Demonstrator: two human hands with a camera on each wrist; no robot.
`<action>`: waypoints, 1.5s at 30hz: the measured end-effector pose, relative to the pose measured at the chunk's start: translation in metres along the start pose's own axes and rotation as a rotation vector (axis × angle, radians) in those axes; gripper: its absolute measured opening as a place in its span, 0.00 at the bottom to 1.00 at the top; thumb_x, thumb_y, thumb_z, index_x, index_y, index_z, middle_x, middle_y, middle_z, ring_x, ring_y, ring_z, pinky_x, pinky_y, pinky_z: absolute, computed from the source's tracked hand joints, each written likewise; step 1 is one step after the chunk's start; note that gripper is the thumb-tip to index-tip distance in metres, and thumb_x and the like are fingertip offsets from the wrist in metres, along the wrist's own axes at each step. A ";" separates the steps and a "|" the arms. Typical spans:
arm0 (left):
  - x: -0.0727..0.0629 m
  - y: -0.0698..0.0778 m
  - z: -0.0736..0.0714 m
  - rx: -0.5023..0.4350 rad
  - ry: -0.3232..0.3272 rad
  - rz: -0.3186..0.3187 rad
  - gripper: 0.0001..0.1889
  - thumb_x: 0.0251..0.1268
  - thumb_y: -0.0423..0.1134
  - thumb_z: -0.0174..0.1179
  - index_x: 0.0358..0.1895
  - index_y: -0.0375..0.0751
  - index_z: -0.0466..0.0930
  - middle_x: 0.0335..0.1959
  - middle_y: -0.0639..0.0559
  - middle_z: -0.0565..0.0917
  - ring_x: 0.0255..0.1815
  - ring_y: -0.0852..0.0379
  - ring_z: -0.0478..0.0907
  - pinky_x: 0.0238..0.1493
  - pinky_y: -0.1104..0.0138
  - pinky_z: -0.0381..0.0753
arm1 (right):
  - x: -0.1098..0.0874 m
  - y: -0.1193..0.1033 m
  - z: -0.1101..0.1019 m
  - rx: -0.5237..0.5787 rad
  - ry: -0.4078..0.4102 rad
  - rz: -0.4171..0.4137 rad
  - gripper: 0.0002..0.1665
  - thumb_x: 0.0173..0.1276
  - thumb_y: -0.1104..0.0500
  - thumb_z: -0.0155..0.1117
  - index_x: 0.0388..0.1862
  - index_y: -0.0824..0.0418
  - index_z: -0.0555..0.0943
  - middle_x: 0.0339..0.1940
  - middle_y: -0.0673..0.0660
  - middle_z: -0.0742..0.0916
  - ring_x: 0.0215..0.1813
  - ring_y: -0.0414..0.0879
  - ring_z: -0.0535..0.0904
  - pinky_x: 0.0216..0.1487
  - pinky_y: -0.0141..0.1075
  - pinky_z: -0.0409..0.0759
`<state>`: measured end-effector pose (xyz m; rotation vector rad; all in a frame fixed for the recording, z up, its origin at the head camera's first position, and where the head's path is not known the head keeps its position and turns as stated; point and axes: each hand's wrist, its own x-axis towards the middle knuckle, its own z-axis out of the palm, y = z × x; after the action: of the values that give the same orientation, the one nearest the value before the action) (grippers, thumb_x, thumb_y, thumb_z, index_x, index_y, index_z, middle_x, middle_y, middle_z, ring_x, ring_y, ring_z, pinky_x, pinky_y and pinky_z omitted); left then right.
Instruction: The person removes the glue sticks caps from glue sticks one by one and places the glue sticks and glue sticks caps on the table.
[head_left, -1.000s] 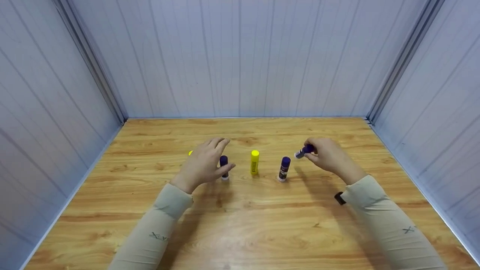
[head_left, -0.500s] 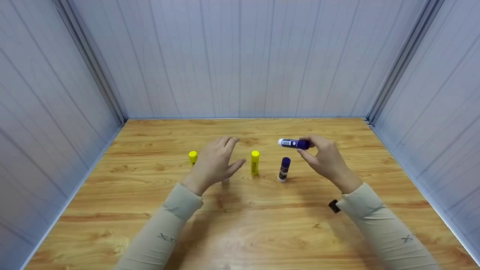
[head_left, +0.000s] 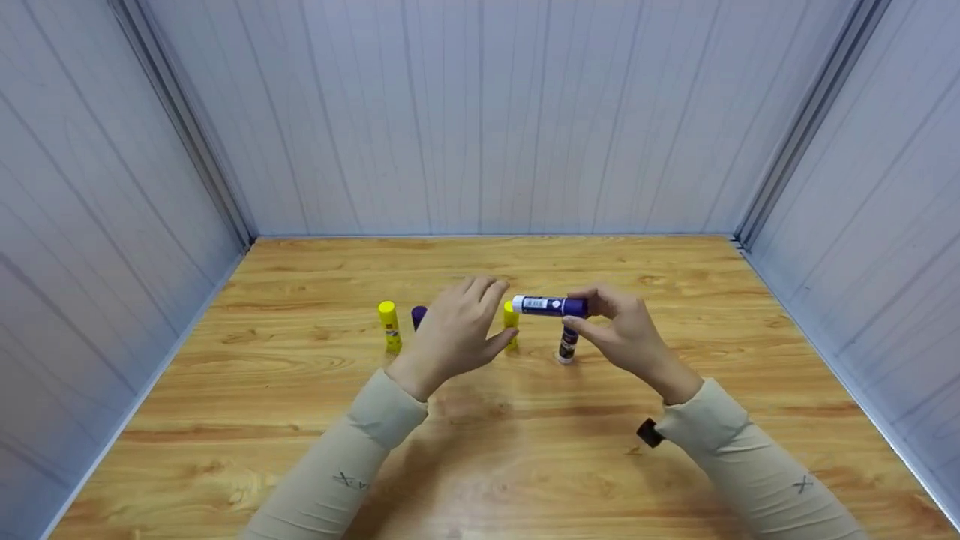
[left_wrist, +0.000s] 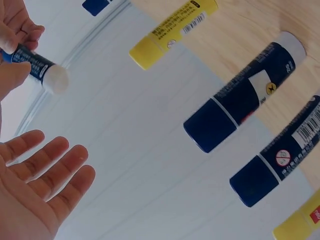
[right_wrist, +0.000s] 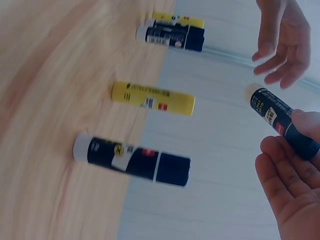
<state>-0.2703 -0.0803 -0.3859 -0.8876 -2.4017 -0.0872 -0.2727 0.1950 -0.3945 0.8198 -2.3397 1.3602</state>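
My right hand (head_left: 582, 312) pinches a purple glue stick (head_left: 548, 305) by its cap end and holds it level above the wooden table (head_left: 480, 457), white base pointing left. The right wrist view shows that stick (right_wrist: 281, 122) between thumb and fingers (right_wrist: 280, 170). My left hand (head_left: 495, 315) hovers open just left of the stick's base, fingers spread, holding nothing; its fingers (left_wrist: 47, 170) show in the left wrist view. Standing upright in a row are a yellow stick (head_left: 388, 327), a purple one (head_left: 418, 315) half hidden by my left hand, another yellow one (head_left: 511, 321) and a purple one (head_left: 567, 345).
Pale panelled walls (head_left: 480, 112) close in the table at the back and both sides. Bare wood lies in front of the row of sticks, under my sleeves (head_left: 337, 472). A small black tab (head_left: 649, 433) sits at the right cuff.
My right hand has carried the purple stick leftward and turned it level. My left hand has moved right toward it, uncovering the left yellow stick.
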 end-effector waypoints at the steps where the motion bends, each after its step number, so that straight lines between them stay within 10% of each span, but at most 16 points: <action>1: 0.000 0.002 0.001 0.014 -0.001 0.007 0.34 0.75 0.58 0.69 0.71 0.36 0.77 0.62 0.42 0.86 0.62 0.46 0.85 0.65 0.53 0.86 | -0.001 -0.001 0.002 0.031 -0.012 0.014 0.14 0.73 0.69 0.74 0.55 0.69 0.86 0.46 0.61 0.91 0.45 0.40 0.89 0.51 0.33 0.88; 15: 0.005 0.022 0.011 0.143 0.034 0.091 0.26 0.75 0.53 0.69 0.65 0.39 0.78 0.50 0.47 0.88 0.47 0.50 0.89 0.49 0.58 0.90 | -0.006 -0.009 0.020 0.353 -0.126 0.127 0.14 0.77 0.68 0.70 0.57 0.73 0.82 0.40 0.66 0.91 0.30 0.40 0.85 0.29 0.30 0.84; 23: 0.004 0.027 0.016 0.190 0.079 0.078 0.14 0.73 0.47 0.69 0.49 0.41 0.80 0.35 0.51 0.84 0.31 0.55 0.85 0.30 0.64 0.85 | -0.007 -0.016 0.029 0.400 -0.144 0.166 0.13 0.76 0.67 0.71 0.54 0.74 0.83 0.38 0.48 0.93 0.35 0.40 0.90 0.28 0.27 0.79; 34: 0.004 0.030 0.016 0.283 0.138 0.054 0.14 0.71 0.42 0.69 0.30 0.46 0.74 0.19 0.55 0.76 0.14 0.62 0.67 0.13 0.68 0.69 | -0.007 -0.015 0.033 0.443 -0.155 0.194 0.16 0.75 0.67 0.72 0.55 0.76 0.82 0.42 0.57 0.93 0.39 0.43 0.92 0.37 0.30 0.87; 45: 0.002 0.028 0.020 0.324 0.141 0.081 0.13 0.72 0.42 0.68 0.29 0.47 0.76 0.17 0.58 0.74 0.15 0.64 0.53 0.11 0.69 0.68 | -0.008 -0.013 0.030 0.137 -0.170 0.051 0.21 0.70 0.63 0.79 0.59 0.67 0.85 0.48 0.60 0.93 0.41 0.39 0.89 0.41 0.32 0.85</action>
<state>-0.2643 -0.0524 -0.4047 -0.7963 -2.1651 0.2552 -0.2574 0.1663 -0.4047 0.9559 -2.4304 1.5418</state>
